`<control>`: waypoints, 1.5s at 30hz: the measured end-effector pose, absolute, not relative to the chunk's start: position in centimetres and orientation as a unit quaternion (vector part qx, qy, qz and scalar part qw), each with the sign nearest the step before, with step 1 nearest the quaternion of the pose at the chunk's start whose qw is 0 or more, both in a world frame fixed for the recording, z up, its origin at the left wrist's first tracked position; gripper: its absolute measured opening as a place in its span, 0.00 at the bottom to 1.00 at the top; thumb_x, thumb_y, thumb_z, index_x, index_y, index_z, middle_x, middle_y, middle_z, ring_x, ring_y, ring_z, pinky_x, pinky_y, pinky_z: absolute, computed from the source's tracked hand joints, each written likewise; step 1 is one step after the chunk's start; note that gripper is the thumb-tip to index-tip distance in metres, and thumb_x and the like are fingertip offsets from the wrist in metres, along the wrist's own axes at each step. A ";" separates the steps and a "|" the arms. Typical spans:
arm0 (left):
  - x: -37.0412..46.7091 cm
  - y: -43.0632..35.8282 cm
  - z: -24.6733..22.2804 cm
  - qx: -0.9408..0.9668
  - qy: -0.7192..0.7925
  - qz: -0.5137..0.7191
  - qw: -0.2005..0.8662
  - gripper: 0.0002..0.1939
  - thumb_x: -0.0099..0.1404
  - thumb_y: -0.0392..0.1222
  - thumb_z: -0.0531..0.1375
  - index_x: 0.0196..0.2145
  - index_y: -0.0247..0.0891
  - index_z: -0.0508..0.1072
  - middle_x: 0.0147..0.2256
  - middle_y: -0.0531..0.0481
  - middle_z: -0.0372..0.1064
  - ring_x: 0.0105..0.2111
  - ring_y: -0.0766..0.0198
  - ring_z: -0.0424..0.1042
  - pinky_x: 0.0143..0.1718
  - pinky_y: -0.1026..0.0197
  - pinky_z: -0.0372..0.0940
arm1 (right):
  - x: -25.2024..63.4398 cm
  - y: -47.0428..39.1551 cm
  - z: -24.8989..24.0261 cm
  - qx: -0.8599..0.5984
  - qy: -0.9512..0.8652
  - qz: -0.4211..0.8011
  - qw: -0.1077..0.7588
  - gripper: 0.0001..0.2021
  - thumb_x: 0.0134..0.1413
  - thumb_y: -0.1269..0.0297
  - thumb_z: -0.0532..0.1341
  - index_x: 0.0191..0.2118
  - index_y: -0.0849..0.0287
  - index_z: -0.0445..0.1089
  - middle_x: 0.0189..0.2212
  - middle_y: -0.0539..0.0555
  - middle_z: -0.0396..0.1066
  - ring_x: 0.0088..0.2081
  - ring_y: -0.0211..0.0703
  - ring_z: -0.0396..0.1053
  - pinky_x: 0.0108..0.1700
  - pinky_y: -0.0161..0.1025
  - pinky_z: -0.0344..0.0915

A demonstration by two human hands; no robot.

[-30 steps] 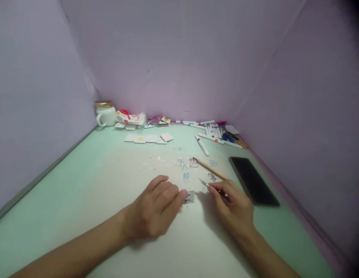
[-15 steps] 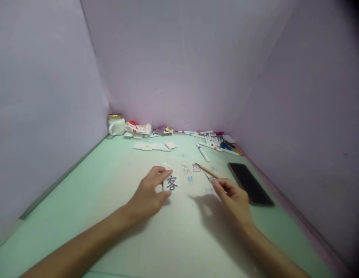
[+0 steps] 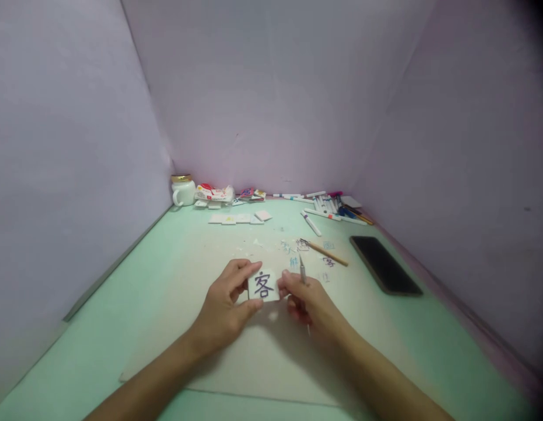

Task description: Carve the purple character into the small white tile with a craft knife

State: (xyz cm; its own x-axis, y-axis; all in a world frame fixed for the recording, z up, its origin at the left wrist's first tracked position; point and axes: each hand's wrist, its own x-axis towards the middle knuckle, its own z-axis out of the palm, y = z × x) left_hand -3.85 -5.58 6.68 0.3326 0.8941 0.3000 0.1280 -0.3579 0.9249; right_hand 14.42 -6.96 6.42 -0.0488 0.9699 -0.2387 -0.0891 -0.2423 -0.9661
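Note:
A white square block [image 3: 263, 285] with a dark purple character is gripped by its left side between the thumb and fingers of my left hand [image 3: 230, 298]. My right hand [image 3: 304, 295] holds a thin metal-tipped knife [image 3: 302, 270], point upward, and its fingertips touch the block's right edge. Below the block a small pale scrap [image 3: 273, 316] shows, blurred. Beyond my hands, a wooden-handled tool [image 3: 328, 252] lies on the pale board [image 3: 201, 362] among blue and purple characters.
At the back stand a white mug [image 3: 183, 193] and a red-and-white packet [image 3: 214, 193]. White blocks [image 3: 242, 218] lie in a row, with markers [image 3: 326, 204] at the back right. A black phone [image 3: 385, 266] lies at the right.
My right hand has moved left to the block, and the knife now points upward. The block is raised and tilted in my left hand. The view has shifted slightly.

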 end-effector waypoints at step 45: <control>-4.1 -7.2 5.9 0.690 0.338 0.421 0.482 0.28 0.61 0.31 0.59 0.58 0.50 0.65 0.55 0.46 0.54 0.53 0.56 0.63 0.53 0.57 0.65 | 13.7 -9.3 6.1 -0.531 -0.444 0.554 0.463 0.23 0.49 0.41 0.62 0.21 0.58 0.63 0.12 0.44 0.55 0.17 0.33 0.52 0.25 0.34 0.54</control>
